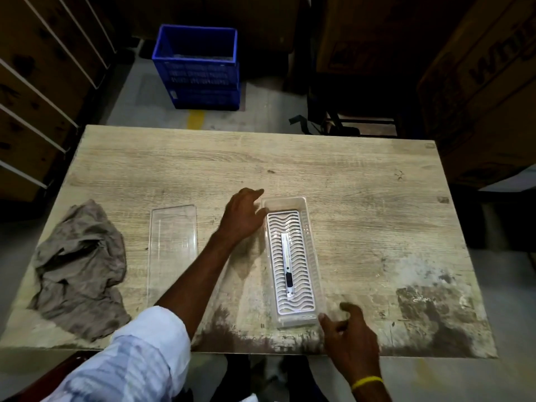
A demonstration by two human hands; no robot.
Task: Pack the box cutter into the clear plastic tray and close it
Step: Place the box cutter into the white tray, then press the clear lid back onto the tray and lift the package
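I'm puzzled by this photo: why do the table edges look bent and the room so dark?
Head view: wide-angle lens bows the table edges; light falls mainly on the tabletop, leaving the surrounding cartons dark; the clear lid shows faint glare; the box cutter stays sharp.

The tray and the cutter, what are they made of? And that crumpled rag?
The tray looks like clear glossy plastic: the table shows through its walls. The cutter seems to have a shiny metal body with a black, probably plastic, slider. The rag looks like soft, worn, grey-brown cloth, since it lies in limp folds.
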